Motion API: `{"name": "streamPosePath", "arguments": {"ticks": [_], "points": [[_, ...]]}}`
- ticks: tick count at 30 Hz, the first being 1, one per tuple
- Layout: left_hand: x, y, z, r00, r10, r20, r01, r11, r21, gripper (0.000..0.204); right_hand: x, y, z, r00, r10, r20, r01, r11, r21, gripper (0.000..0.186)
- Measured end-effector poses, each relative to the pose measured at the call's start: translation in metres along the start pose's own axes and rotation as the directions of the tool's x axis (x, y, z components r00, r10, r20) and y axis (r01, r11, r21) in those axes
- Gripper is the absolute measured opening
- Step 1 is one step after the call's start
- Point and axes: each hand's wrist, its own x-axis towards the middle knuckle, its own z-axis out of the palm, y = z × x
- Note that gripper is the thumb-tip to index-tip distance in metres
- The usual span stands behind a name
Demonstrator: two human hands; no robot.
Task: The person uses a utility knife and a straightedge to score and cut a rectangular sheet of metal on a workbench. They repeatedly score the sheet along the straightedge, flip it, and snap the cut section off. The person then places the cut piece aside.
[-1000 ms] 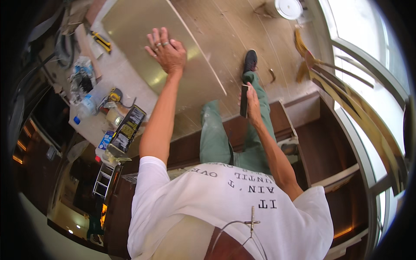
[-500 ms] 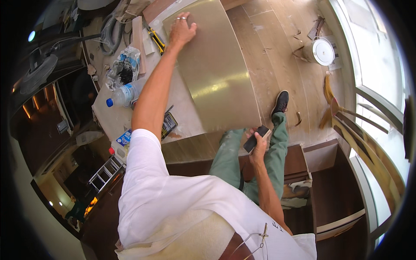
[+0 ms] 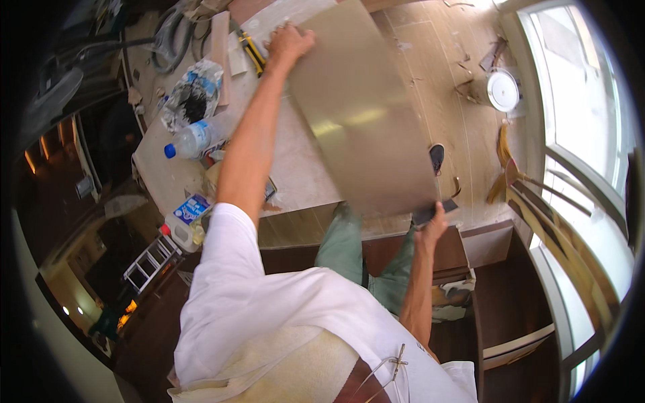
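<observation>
Head: right of panel (image 3: 368,138), lidded bucket (image 3: 496,90) hides contents.

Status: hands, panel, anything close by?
Left hand at far-left edge of brownish panel. Right hand gripping dark block at panel's near end. Yellow-black cutter close by left hand.

Panel (image 3: 363,121) shifted right, partly over the shoe (image 3: 437,158), left hand (image 3: 290,47) now at its left edge, right hand (image 3: 432,227) with block (image 3: 424,215) at its near corner
</observation>
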Motion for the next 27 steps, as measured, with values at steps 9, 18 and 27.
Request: {"name": "streamPosePath", "arguments": {"ticks": [9,18,27], "points": [[-0.188,-0.020,0.032,0.929,-0.369,0.012,0.346,0.859,-0.377,0.062,0.111,-0.186,-0.036,0.932,-0.170,0.320,0.307,0.840,-0.448,0.053],[-0.277,-0.105,0.083,0.736,-0.676,0.040,0.649,0.687,-0.328,0.066,0.174,-0.226,0.162,0.786,-0.110,0.608,0.594,0.405,-0.695,0.055],[-0.289,-0.100,0.089,0.651,-0.754,-0.084,0.679,0.629,-0.379,0.072,0.178,-0.226,0.306,0.669,0.075,0.740,0.645,0.436,-0.627,0.059]]}}
